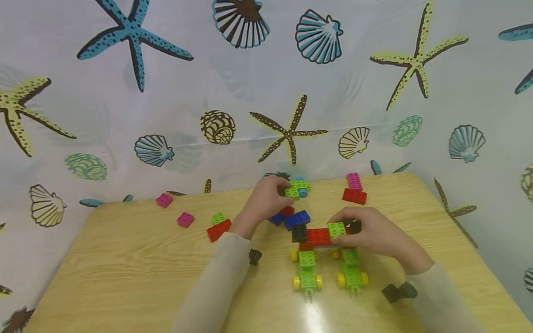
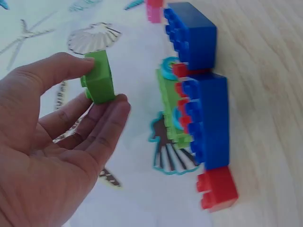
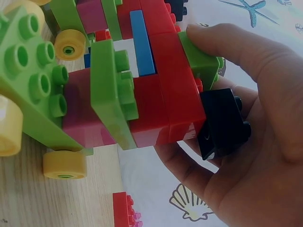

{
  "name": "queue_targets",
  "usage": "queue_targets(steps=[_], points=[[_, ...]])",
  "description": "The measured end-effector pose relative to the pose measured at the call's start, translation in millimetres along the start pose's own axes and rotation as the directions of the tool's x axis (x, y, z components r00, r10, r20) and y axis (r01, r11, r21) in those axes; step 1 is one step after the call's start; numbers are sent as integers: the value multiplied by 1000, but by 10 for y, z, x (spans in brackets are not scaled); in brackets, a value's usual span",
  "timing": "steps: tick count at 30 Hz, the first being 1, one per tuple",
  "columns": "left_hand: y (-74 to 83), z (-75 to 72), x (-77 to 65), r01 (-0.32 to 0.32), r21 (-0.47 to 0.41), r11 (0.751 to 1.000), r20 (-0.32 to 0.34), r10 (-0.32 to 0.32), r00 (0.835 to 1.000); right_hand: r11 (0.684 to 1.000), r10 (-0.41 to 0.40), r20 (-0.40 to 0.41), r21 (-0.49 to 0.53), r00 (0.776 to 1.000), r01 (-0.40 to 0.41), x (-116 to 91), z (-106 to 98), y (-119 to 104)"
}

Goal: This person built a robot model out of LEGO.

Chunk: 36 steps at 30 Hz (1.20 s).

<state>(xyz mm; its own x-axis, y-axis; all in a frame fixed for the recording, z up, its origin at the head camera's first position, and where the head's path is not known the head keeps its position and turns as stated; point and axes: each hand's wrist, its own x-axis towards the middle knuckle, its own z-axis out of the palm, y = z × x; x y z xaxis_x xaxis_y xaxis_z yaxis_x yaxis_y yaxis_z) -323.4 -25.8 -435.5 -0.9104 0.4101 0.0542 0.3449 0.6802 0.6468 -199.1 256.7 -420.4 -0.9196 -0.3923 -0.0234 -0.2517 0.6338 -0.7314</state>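
Observation:
In the left wrist view, my left hand [image 1: 272, 194] pinches a small green brick [image 2: 99, 78] between thumb and fingers, held clear of the things around it. Behind it in the head view lies a green wheeled base [image 1: 300, 184] with blue wheels. My right hand [image 1: 366, 227] holds another green brick [image 1: 337, 229] on the red top of a built vehicle [image 1: 318, 236]. Its fingers lie beside a black brick [image 3: 222, 125] at the right end, which looks tilted. The vehicle stands on two green wheeled bases [image 1: 308, 277] with yellow wheels; a second black brick [image 1: 299, 232] sits at its left end.
Blue bricks [image 1: 297, 219] with red ones lie just behind the vehicle. At the back right are a red brick [image 1: 354, 196] and a pink brick [image 1: 354, 181]. Further left lie a red brick [image 1: 219, 230], a green brick [image 1: 218, 218] and two pink bricks [image 1: 186, 219].

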Motion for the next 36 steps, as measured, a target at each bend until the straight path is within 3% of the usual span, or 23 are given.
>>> queue_targets(steps=[5, 10, 16, 24, 36], points=[[101, -113, -262, -72, -100, 992, -29, 70, 997, 1000, -14, -3, 14, 1000, 14, -8, 0, -23], [259, -168, -554, -148, -201, 968, -62, 138, 989, 999, -40, -10, 8, 999, 40, 6, 20, -39], [395, -69, -802, -202, -215, 956, 4, 207, 978, 999, -51, -26, 6, 998, 51, 30, 67, -57], [372, 105, -862, -168, -213, 963, 83, 189, 978, 998, -49, -29, 42, 998, 50, 61, 164, -81], [358, 95, -929, -160, -206, 965, 115, 186, 976, 997, -70, -28, 41, 997, 71, 81, 207, -88]])
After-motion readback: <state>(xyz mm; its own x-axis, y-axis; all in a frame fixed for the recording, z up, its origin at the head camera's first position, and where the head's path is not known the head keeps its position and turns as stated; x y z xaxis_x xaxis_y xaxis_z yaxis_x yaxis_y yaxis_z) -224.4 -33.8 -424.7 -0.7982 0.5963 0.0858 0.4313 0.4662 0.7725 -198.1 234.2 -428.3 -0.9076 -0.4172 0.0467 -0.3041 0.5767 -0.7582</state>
